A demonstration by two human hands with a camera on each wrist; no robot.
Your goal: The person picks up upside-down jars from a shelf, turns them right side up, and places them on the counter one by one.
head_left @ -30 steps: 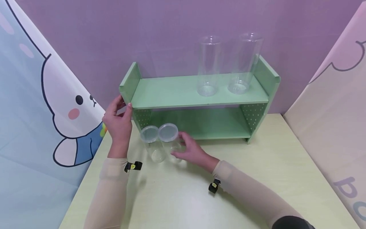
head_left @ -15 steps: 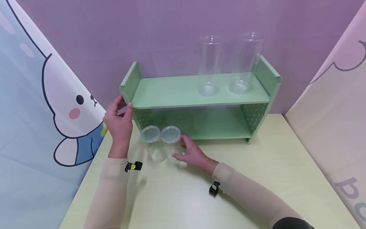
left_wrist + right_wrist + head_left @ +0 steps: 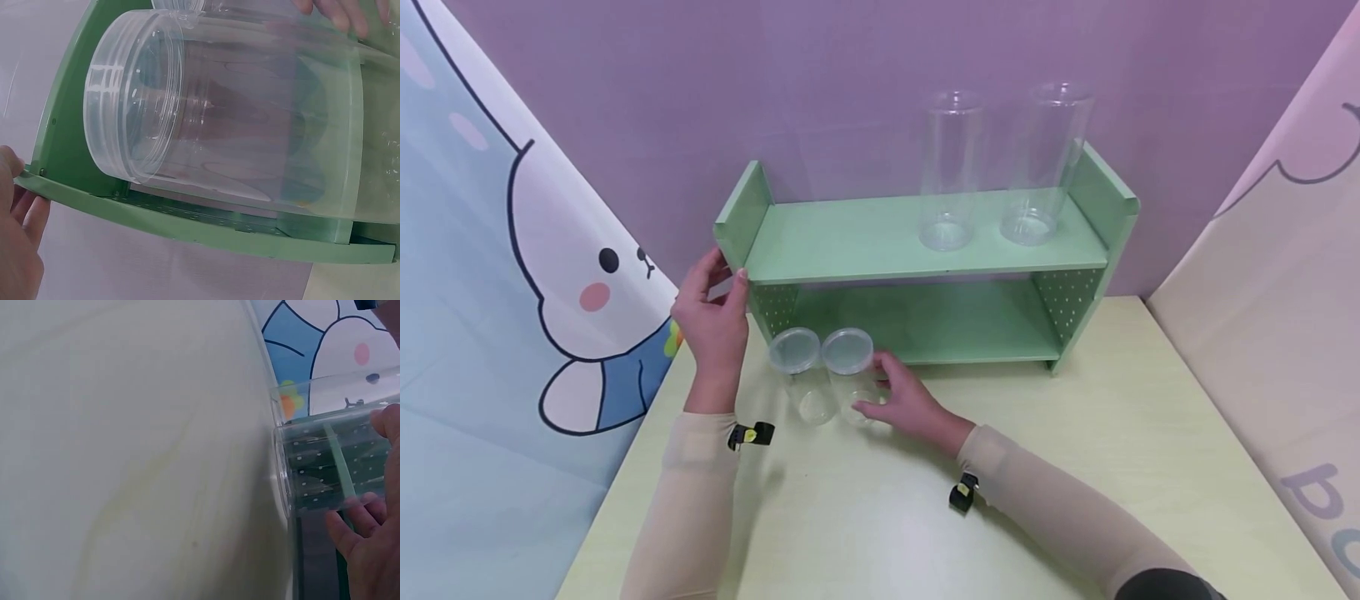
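My right hand (image 3: 906, 398) grips a jar (image 3: 847, 353), table (image 3: 857, 517) reaching rightward; my left hand (image 3: 711, 325) pinches the shelf (image 3: 842, 239) by its edge.

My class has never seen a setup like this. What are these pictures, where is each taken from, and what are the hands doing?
There is no machine here, only a person working with two bare hands. The wide picture comes from a camera worn on the head, looking forward and down. The other two come from cameras on the wrists, one each, so things appear tipped sideways.

On the table stand a green shelf and, near its left end, a left jar and a right jar, both clear. The right hand holds the right jar between thumb and fingers. The left hand grips the shelf by its left side. Two tall clear containers stand on top of the shelf.
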